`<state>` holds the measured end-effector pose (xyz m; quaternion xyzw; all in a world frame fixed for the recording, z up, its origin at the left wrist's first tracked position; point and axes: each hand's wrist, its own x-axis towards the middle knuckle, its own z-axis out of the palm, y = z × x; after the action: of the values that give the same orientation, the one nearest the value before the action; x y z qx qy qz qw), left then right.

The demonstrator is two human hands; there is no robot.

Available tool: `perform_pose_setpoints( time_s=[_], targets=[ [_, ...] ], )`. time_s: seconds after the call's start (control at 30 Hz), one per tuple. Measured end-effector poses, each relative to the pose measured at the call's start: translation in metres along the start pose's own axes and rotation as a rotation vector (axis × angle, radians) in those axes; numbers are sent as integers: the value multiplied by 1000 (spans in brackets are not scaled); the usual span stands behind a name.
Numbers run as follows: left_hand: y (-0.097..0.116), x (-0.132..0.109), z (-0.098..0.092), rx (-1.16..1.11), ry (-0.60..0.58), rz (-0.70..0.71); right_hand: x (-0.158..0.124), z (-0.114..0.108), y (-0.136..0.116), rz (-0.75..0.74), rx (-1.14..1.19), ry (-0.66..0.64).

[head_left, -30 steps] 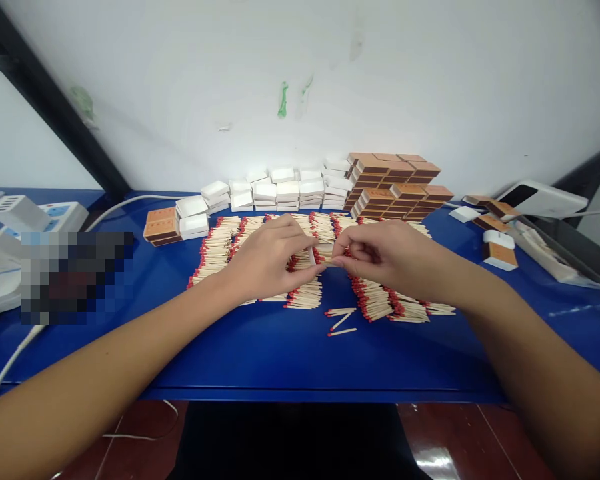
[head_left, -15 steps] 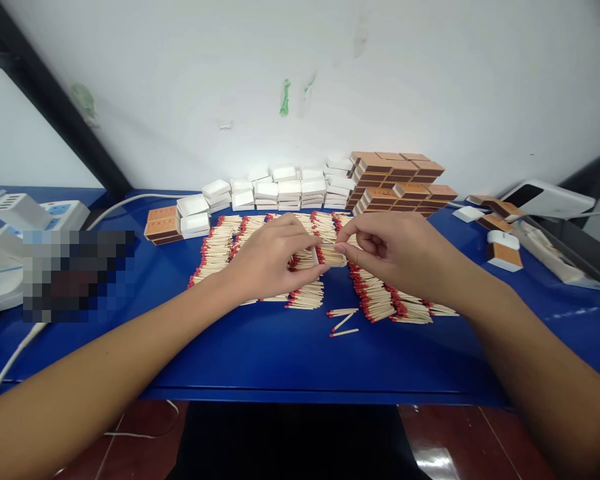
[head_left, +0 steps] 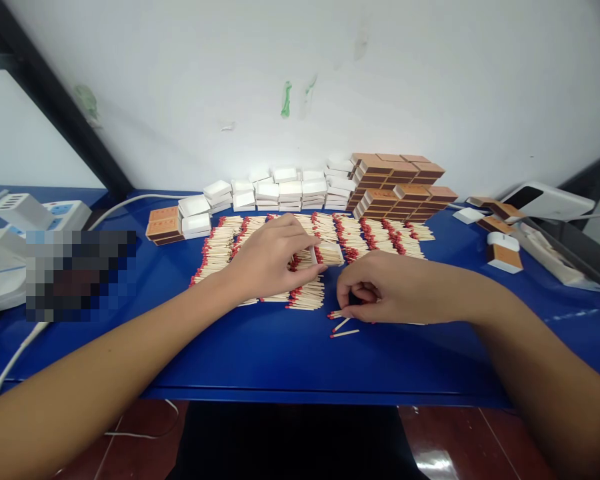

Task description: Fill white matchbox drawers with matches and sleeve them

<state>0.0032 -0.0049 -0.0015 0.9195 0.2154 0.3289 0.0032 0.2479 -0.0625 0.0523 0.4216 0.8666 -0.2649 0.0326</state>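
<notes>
My left hand [head_left: 281, 257] grips a small white matchbox tray [head_left: 313, 256] by its sides, fingers on the far side and thumb on the near side. Red-tipped matches [head_left: 331, 253] lie inside the tray. Lower and to the right, my right hand [head_left: 375, 290] has thumb and forefinger pinched at the loose matches [head_left: 336, 314] on the table; the fingertips partly cover them. Another loose match [head_left: 345, 333] rests just in front. Rows of matches [head_left: 217, 250] spread beneath and beyond both hands, some hidden by them.
White trays [head_left: 290, 190] are stacked along the wall, beside piled brown matchboxes [head_left: 397, 177]. Two brown boxes [head_left: 164, 223] stand left. Power strips [head_left: 63, 213] and a blurred dark object [head_left: 80, 277] occupy the left of the blue table [head_left: 260, 360]; a white device [head_left: 550, 200] lies right.
My right hand has left the tray and moved down towards me to the loose matches, uncovering match rows behind it. My left hand keeps the tray in nearly the same place.
</notes>
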Motion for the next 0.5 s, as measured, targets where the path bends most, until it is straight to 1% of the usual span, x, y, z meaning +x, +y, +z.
perform_pose_setpoints(
  time_s=[0.13,0.3,0.4,0.5],
  targets=[
    [0,0,0,-1,-1,1,1,0,-1,7,50,-20],
    [-1,0,1,5,11,15,-1,-1,0,61,69,-25],
    [-1,0,1,10,8,15,-1,-3,0,58,55,16],
    [0,0,0,7,14,18,0,-5,2,33,49,92]
  ],
)
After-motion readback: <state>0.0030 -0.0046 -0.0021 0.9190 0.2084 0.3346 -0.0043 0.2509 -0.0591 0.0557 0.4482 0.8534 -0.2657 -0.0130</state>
